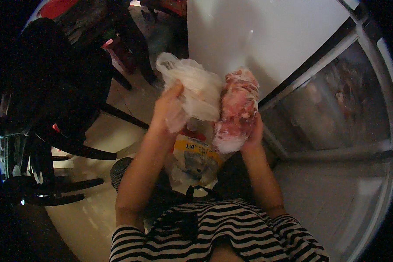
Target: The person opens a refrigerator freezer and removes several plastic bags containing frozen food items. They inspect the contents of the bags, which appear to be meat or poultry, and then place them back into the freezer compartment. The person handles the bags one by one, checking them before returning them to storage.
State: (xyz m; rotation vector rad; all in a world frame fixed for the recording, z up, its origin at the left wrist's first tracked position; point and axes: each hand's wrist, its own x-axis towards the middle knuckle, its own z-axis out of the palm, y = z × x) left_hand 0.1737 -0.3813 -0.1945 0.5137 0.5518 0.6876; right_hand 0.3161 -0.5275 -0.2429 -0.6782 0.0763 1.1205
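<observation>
My left hand (172, 106) grips a whitish plastic bag (199, 88) with pale contents that I cannot make out. Frosty, reddish meat in clear wrapping, a long frozen package (239, 104), rests upright in my right hand (256, 132), which holds it from its lower right side. The two bundles are side by side in front of me, the bag's right edge close to the meat. Below them, between my legs, is a large printed plastic bag (196, 160) with a yellow band and writing. Its upper part is partly hidden by my left hand and the whitish bag.
A glass-fronted door or panel (330, 98) with a metal frame stands at the right. Ahead is a smooth whitish panel (229, 36). Dark chairs (75, 144) with projecting legs crowd the left, over a pale tiled floor (95, 209).
</observation>
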